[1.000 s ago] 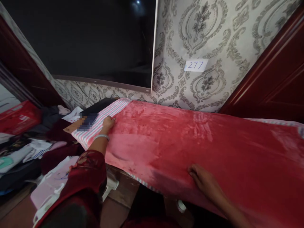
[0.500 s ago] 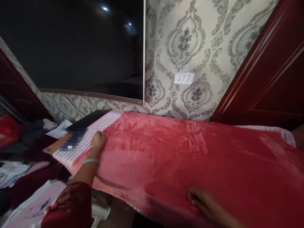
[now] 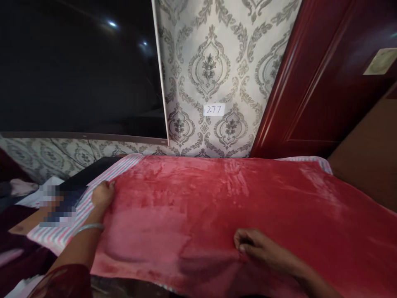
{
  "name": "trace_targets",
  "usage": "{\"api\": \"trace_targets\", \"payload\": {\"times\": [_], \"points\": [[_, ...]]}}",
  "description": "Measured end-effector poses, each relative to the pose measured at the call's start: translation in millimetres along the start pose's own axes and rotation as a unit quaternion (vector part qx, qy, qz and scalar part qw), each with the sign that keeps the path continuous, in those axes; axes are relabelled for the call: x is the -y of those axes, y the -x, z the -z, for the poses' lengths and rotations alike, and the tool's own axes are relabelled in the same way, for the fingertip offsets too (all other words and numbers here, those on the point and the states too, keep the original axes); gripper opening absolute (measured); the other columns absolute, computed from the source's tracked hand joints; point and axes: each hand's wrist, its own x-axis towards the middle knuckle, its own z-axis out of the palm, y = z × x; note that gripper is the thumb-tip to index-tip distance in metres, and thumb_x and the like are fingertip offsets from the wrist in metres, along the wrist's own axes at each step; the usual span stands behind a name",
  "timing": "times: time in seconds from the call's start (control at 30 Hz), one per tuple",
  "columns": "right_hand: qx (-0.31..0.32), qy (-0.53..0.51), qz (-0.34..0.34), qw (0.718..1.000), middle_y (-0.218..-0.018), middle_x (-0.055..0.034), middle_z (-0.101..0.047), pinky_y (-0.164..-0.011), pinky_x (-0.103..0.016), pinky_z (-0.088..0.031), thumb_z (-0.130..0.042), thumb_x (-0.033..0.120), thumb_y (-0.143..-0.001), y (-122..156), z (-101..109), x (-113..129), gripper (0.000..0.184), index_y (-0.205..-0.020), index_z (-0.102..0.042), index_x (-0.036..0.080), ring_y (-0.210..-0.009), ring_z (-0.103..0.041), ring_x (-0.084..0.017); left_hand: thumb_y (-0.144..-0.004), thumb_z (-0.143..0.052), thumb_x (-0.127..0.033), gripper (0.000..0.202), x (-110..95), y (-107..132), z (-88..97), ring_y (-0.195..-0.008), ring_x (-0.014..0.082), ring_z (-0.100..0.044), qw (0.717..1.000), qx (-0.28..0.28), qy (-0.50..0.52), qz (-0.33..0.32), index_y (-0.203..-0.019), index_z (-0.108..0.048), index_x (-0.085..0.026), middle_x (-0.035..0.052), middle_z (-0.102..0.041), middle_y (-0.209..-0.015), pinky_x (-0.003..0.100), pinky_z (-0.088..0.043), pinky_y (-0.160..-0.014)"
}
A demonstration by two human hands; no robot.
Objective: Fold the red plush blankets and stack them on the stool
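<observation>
A red plush blanket (image 3: 211, 198) with a pink, white and grey striped border (image 3: 74, 215) lies spread over a surface below the wall. Near its left end, my left hand (image 3: 103, 195) is closed on the red cloth just inside the striped border, the wrist wearing a pale bangle. My right hand (image 3: 252, 243) is also closed, its curled fingers pinching the blanket toward the near side, right of the middle. Part of the striped underside shows at the far right corner, and the near edge hangs down.
A large dark television (image 3: 80, 74) hangs on the patterned wall (image 3: 207, 70), with a paper label (image 3: 214, 109) marked 277. A dark red door frame (image 3: 279, 82) stands to the right. Clothes (image 3: 18, 244) are heaped at the left, beside a dark flat object (image 3: 89, 174).
My view has turned to the right, so the television and wall sit further left. Both hands stay at the blanket, and its cloth near my right hand is drawn up slightly.
</observation>
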Motion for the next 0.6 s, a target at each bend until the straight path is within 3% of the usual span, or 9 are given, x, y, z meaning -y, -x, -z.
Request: {"api": "trace_targets", "payload": {"times": [0.13, 0.3, 0.4, 0.53, 0.6], "points": [[0.012, 0.008, -0.008, 1.0, -0.075, -0.0002, -0.051, -0.067, -0.026, -0.037, -0.052, 0.047, -0.086, 12.9, -3.6, 4.7, 0.028, -0.077, -0.051, 0.02, -0.071, -0.043, -0.014, -0.096, -0.04, -0.042, 0.038, 8.5, 4.4, 5.2, -0.103, 0.0356, -0.067, 1.0, 0.002, 0.004, 0.005, -0.101, -0.067, -0.016, 0.0182, -0.072, -0.101, 0.039, -0.052, -0.075], [0.027, 0.007, -0.031, 0.999, -0.077, -0.0001, -0.051, -0.065, -0.025, -0.037, -0.051, 0.038, -0.084, 19.0, -13.5, -7.7, 0.019, -0.078, -0.05, 0.02, -0.07, -0.043, -0.014, -0.096, -0.041, -0.042, 0.035, 18.9, 10.7, 6.6, -0.104, 0.034, -0.068, 1.0, 0.026, -0.015, 0.007, -0.094, -0.066, -0.017, 0.0156, -0.072, -0.1, 0.037, -0.052, -0.077], [0.034, -0.003, -0.059, 0.998, -0.075, 0.001, -0.049, -0.062, -0.024, -0.035, -0.05, 0.032, -0.081, 19.1, -17.8, -18.5, 0.012, -0.079, -0.049, 0.02, -0.067, -0.041, -0.013, -0.095, -0.043, -0.04, 0.034, 23.8, 13.6, 6.8, -0.104, 0.0341, -0.068, 0.998, 0.059, -0.019, -0.009, -0.088, -0.066, -0.015, 0.0202, -0.072, -0.104, 0.036, -0.052, -0.076], [0.04, 0.002, -0.07, 0.997, -0.077, 0.0007, -0.049, -0.065, -0.025, -0.036, -0.05, 0.028, -0.079, 20.0, -22.3, -25.5, 0.008, -0.079, -0.049, 0.021, -0.07, -0.042, -0.013, -0.097, -0.038, -0.039, 0.039, 28.2, 15.8, 5.4, -0.107, 0.0367, -0.067, 0.999, 0.038, -0.026, -0.002, -0.095, -0.066, -0.013, 0.0248, -0.071, -0.111, 0.038, -0.052, -0.077], [0.038, 0.016, -0.069, 0.997, -0.078, 0.0003, -0.05, -0.067, -0.025, -0.036, -0.05, 0.026, -0.077, 19.8, -25.1, -27.1, 0.006, -0.079, -0.049, 0.02, -0.071, -0.042, -0.014, -0.095, -0.042, -0.039, 0.036, 28.7, 15.8, 4.1, -0.107, 0.0363, -0.068, 0.998, 0.053, -0.023, -0.004, -0.09, -0.066, -0.014, 0.0249, -0.071, -0.11, 0.038, -0.052, -0.077]]}}
